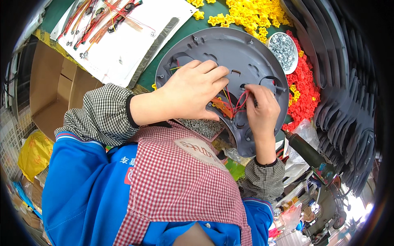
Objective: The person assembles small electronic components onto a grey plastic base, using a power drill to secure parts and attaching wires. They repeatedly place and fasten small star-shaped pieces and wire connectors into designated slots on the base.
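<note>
pinching red wires [237,107] over the grey shell [221,46], left of the red pieces [306,80], the right hand [264,110] could tear a wire loose by pulling too hard, while the left hand [193,88] lies loosely spread at the shell's left, its hold unclear.

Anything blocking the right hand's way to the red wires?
Nothing visible. The right hand has its fingertips at the red wires, over the grey shell. The left hand is off to their left, not between.
</note>
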